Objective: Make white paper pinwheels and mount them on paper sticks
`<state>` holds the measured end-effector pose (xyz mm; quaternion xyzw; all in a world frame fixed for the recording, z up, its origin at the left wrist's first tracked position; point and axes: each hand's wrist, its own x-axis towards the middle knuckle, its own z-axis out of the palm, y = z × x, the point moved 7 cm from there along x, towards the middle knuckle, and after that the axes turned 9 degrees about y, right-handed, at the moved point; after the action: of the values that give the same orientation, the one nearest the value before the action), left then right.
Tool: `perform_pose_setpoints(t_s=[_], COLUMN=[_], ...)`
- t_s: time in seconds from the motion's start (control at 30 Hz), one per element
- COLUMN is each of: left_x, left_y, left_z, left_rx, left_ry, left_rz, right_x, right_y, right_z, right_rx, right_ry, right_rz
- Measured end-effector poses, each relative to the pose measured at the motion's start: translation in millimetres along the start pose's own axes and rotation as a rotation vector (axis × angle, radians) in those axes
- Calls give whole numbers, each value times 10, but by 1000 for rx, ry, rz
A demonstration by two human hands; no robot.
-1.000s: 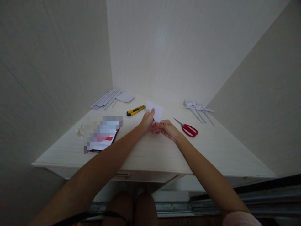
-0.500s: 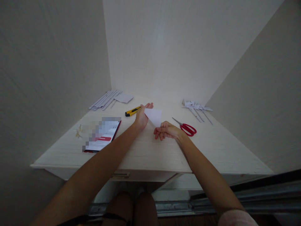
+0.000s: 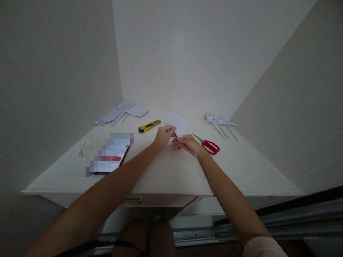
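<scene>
paper, a small white triangular sheet, stands above the pale wooden desk, its lower tip pinched by left hand and right hand, fingers closed; red-handled scissors lie just beside.

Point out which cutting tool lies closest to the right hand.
The red-handled scissors, just beside the right hand. The yellow knife lies farther off, beyond the left hand.
</scene>
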<state>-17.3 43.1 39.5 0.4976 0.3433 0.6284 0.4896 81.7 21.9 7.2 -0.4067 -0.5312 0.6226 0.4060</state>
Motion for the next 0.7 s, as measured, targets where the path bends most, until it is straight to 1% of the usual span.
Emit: perform_pose_setpoints(t_s=[0.07, 0.13, 0.23, 0.3, 0.37, 0.43, 0.57, 0.63, 0.7], left_x=[6, 26, 44, 41, 37, 40, 64, 73, 80], left_y=[32, 44, 9, -34, -76, -103, -95, -75, -61], left_z=[-57, -95, -85, -61, -46, -48, -99, -122, -131], left_rx=[28, 29, 76, 139, 164, 139, 94, 94, 97], left_ry=[56, 71, 15, -30, -58, -58, 11, 45, 64], left_rz=[32, 26, -24, -47, -56, -59, -56, -54, -51], right_x=[14, 45, 52, 27, 11, -1, -34, -44, -48], right_y=[-24, -82, -223, -306, -335, -327, -329, -346, -367], right_z=[-6, -97, -307, -393, -409, -382, -280, -272, -306], right_rx=[-2, 9, 20, 5, -30, -67, -93, -60, -6], right_ry=[21, 130, 349, 421, 416, 376, 280, 277, 311], right_rz=[-34, -112, -297, -391, -393, -335, -250, -225, -211])
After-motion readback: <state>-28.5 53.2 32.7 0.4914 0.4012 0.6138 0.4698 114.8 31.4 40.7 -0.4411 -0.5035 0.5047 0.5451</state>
